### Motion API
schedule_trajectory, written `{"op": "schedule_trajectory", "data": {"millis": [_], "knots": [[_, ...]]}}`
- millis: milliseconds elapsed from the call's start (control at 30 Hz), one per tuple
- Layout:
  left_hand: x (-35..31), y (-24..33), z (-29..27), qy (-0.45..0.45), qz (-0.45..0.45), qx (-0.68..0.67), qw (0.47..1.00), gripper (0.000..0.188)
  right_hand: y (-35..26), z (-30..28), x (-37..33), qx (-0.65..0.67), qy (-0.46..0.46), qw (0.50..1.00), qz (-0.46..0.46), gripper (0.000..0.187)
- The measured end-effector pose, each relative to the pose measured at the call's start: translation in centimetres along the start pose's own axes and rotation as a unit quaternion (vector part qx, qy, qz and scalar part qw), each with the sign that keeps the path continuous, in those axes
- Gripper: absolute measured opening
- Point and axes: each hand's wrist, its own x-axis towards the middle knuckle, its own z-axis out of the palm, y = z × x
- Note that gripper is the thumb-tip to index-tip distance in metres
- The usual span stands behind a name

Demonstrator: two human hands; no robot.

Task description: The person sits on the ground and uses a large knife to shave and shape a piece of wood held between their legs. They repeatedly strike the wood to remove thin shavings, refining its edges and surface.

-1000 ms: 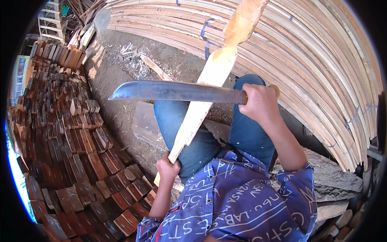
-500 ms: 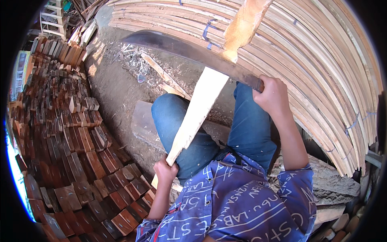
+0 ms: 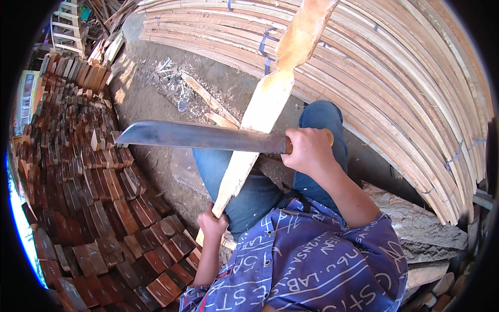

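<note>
The plank's (image 3: 260,119) top runs off the frame's upper edge; the right hand (image 3: 307,152) hides most of the machete (image 3: 200,136) handle.

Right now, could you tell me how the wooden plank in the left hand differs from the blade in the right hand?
The wooden plank is pale, rough and irregular in outline; the machete has a dark, smooth metal blade with a wooden handle. The plank slants steeply up from the left hand over the knees, while the machete lies about level across it, gripped by the right hand. Both are long and narrow, each held at one end.
</note>
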Motion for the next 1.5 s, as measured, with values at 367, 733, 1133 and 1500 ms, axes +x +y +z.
{"op": "schedule_trajectory", "data": {"millis": [367,733,1133,1500], "knots": [[0.4,-0.8,0.3,0.018,0.028,0.014,0.999,0.019,-0.4,-0.2,-1.4,0.063,0.003,0.997,0.041,0.019],[0.5,-0.1,0.0,-0.013,0.023,-0.005,1.0,0.022,-0.9,1.8,-2.7,0.426,-0.046,0.9,0.085,0.022],[0.9,0.5,-0.4,-0.033,0.012,0.016,0.999,0.024,-0.8,0.5,-5.0,0.697,-0.117,0.692,0.147,0.015],[0.6,-0.6,0.4,-0.04,0.004,-0.056,0.998,0.028,3.4,-4.0,-7.3,0.7,0.04,0.698,0.145,0.015]]}}
